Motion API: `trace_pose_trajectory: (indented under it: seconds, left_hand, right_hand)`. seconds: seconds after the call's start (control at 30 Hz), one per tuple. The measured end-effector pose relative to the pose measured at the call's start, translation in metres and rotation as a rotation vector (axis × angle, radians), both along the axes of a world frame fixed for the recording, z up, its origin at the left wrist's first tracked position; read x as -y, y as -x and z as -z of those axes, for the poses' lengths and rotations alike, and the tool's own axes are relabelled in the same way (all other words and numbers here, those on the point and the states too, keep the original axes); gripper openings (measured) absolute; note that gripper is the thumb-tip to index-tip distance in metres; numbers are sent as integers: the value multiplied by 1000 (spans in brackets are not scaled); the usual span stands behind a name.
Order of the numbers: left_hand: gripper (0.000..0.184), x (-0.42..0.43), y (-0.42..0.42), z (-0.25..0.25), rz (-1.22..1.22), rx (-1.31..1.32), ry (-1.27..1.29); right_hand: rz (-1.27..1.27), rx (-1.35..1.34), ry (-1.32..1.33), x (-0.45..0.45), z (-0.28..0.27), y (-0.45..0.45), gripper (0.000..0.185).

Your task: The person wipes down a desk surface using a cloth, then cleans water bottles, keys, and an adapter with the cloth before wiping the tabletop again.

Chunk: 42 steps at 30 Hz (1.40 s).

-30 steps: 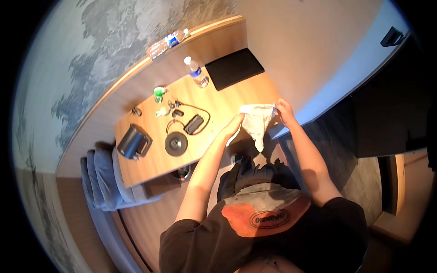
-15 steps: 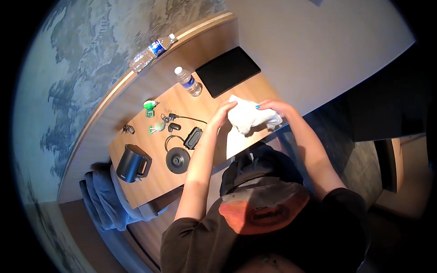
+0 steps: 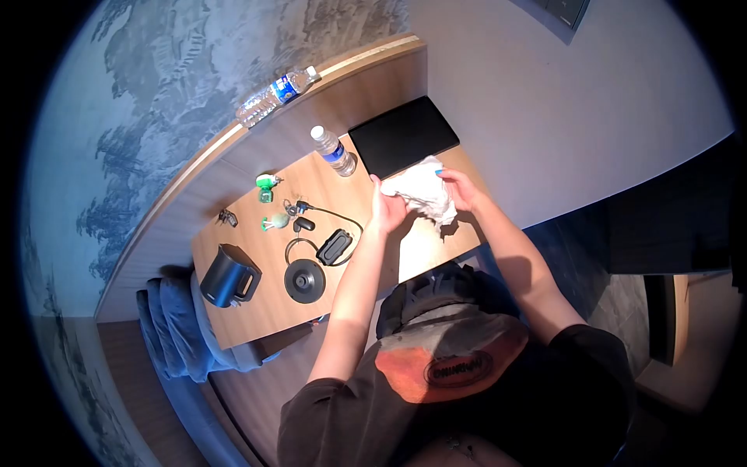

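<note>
Crumpled white cloth (image 3: 422, 189) held over a pale wooden bench (image 3: 255, 317)

The bench's near edge runs right in front of the person. At its left end sit blue-grey fabric cushions (image 3: 175, 323); on top I see a dark blue electric kettle (image 3: 224, 276) and, near it, a round black base (image 3: 304, 281). Farther back, a clear plastic bottle with a blue label (image 3: 334, 154) stands just beside a flat black rectangular panel (image 3: 403, 136). Beyond, a second clear bottle (image 3: 274, 96) lies along the wooden ledge (image 3: 366, 59), below a grey-blue painted wall (image 3: 171, 109).

The cloth is above the bench's right part, its long axis slanting from the far side toward the near edge, a lower corner pointing nearward.

The right hand's (image 3: 461, 192) grip is closed on the cloth's right side. The left hand (image 3: 389, 208) touches the left side, thumb raised; whether that grip pinches, I can't tell.
</note>
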<state>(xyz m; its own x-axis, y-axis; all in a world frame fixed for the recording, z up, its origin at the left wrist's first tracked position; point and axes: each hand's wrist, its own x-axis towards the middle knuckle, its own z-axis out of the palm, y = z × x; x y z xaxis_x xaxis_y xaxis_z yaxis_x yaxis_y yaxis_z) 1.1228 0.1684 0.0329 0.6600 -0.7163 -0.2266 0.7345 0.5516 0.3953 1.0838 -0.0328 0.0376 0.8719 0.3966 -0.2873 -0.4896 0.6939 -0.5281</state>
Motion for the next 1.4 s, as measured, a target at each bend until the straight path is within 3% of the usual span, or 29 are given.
trace_pose_trajectory:
  seconds: [0.1,0.3,0.33,0.47,0.57,0.6,0.67,0.7,0.73,0.83,0.9,0.97,1.0,1.1,1.13,1.23,1.27,1.4]
  left_hand:
    - [80,-1,-7,9,-18,49,144]
    - [71,-3,-14,36,-53,189,-31]
    - [59,-3,-14,35,-54,106,44]
    - [37,-1,-22,31,62,129,-509]
    - [40,0,-30,57,37,-39,-723]
    - [48,1,-29,52,59,19,-1016]
    - [44,7,-18,38,-43,149,-1146]
    - [42,8,-13,32,-95,216,-1210]
    - [52,9,-12,30,-91,244,-1274]
    - [65,15,-7,53,-447,548,-1635]
    - [62,11,-6,58,-387,723,-1520]
    - [53,10,-6,55,-267,954,-1357]
    - [39,12,-4,51,-216,1040,-1318]
    - [25,17,0,39,160,758,-1253]
    - [23,17,1,41,247,770,-1262]
    - [30,23,13,13,461,267,-977]
    - [46,25,13,10,522,259,-981]
    - [60,36,27,26,527,507,-1349]
  right_hand:
    - [-9,179,7,14,-6,7,49]
    - [282,12,302,34,12,12,23]
    - [363,-14,355,35,10,14,19]
    - [484,10,720,42,38,15,25]
    - [542,143,1151,36,39,25,26]
    - [592,268,1297,35,43,26,27]
    - [683,530,1585,32,55,29,29]
    - [628,513,1595,30,54,32,28]
    - [573,495,1605,27,46,35,28]
    - [450,462,1629,20,33,44,26]
    - [408,445,1641,21,35,47,24]
    - [473,497,1824,26,31,51,20]
    - [505,524,1916,28,26,53,19]
    - [420,372,1642,39,25,53,15]
    - [327,278,1712,37,9,55,14]
    - [146,84,1900,38,-16,58,15]
    - [153,83,1964,42,-12,60,18]
    - [254,192,2237,42,33,68,34]
